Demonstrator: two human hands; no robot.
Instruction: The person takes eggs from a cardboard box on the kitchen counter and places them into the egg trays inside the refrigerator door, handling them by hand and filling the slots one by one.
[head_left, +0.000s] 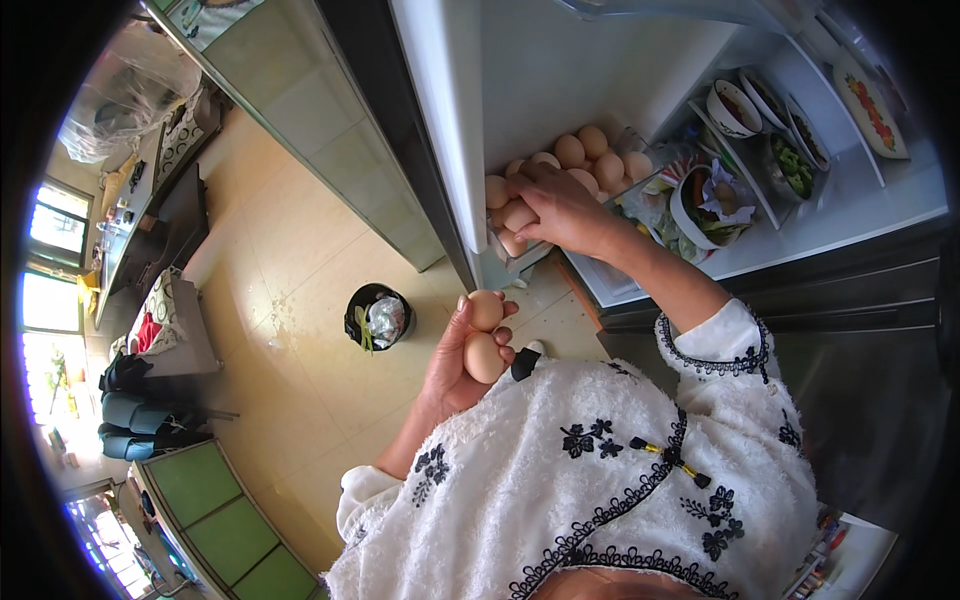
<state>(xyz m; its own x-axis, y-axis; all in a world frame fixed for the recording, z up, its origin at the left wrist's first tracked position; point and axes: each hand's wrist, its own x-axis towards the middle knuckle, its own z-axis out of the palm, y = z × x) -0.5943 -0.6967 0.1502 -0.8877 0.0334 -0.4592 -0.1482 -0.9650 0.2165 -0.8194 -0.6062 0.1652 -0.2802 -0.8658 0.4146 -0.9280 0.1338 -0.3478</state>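
Note:
My left hand (457, 360) is cupped around two brown eggs, an upper egg (485, 310) and a lower egg (484, 358), in front of my chest. My right hand (559, 206) reaches into a clear bin (517, 259) inside the opened refrigerator. Its thumb and fingers are around one egg (519, 216) at the bin's near end. Several more eggs (570, 151) are heaped beyond and beneath the fingers, partly hidden by the hand. Right of the bin stands a white bowl (686, 210) with vegetables in it.
Refrigerator shelves (825, 202) at right hold several dishes, among them a bowl of greens (791, 165). The white door edge (450, 112) rises left of the bin. A black trash bin (409, 322) stands on the tiled floor (300, 315). Green cabinets (217, 517) are at lower left.

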